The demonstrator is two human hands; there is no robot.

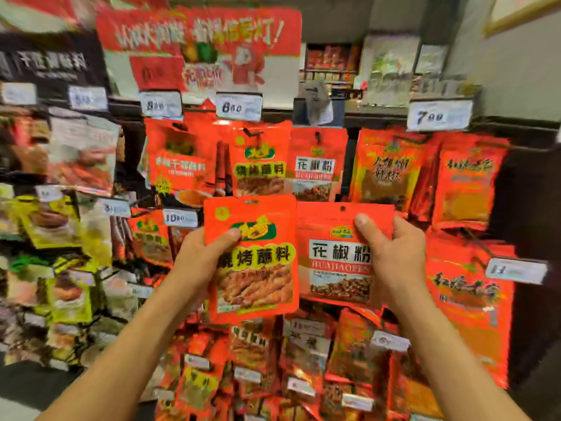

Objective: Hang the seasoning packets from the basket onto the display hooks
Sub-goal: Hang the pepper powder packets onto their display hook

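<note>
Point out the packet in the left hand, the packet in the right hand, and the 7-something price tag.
Left-hand packet [255, 268]: head view, on its yellow label band.
Right-hand packet [337, 253]: head view, on its white name panel.
Price tag [438, 116]: head view, on its face.

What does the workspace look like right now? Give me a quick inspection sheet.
Surface: display rack of hooks, packed with hanging packets; no table seen.
Job's things: barbecue seasoning packet and pepper powder packet held up side by side; matching packets hang just above, hung barbecue packet and hung pepper packet. Basket not in view.
Clutter: price tags clipped along the rows; red promo sign on top.
Grippers: left hand grips the barbecue packet; right hand grips the pepper packet.
Cables: nothing seen.
Surroundings: more shelves behind; blurred edges.
</note>
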